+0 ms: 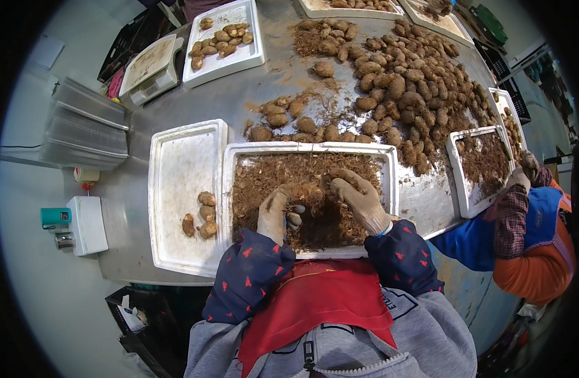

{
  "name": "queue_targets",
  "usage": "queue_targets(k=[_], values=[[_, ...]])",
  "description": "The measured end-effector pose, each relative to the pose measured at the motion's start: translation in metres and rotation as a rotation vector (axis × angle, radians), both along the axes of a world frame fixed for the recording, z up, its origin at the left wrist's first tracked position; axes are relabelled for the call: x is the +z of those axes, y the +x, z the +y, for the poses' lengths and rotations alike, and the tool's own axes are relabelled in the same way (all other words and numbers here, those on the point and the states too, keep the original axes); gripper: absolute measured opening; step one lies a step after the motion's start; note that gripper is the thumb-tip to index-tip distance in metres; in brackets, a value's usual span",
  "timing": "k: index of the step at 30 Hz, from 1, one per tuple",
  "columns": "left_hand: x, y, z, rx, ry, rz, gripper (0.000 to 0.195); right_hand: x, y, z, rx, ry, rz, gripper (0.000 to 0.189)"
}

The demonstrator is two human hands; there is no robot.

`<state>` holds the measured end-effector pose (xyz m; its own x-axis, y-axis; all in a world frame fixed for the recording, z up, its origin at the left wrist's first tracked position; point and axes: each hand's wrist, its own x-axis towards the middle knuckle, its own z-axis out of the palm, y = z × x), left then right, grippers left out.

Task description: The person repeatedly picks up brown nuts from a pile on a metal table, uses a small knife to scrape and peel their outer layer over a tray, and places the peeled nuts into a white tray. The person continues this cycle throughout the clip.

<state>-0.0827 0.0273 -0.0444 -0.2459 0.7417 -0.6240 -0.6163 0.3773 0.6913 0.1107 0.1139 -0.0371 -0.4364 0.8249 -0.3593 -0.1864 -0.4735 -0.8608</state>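
Observation:
My left hand (274,212), in a beige work glove with grey fingertips, grips a brown fibrous tuber (304,193), which looks like taro. Close to its right end is my right hand (358,198), gloved the same way, with fingers bent. Whether those fingers pinch some fibre cannot be made out. Both hands are over a white foam tray (390,177) that holds a thick layer of brown husk and root fibre (270,172). Left of it stands a second white tray (183,156) with several cleaned tubers (207,212) along its right side.
A large heap of unpeeled tubers (417,90) covers the right back of the steel table (161,111). At the back left are a scale (150,66) and a tray of tubers (223,40). A co-worker (530,227) works at a husk-filled tray (481,165) to the right.

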Motion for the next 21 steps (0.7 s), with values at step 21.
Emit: queue_targets(k=[21], values=[[0.014,0.016,-0.01,-0.346,0.44,1.629,0.014,-0.008,-0.041,-0.041,0.169,0.511,-0.565,0.047]])
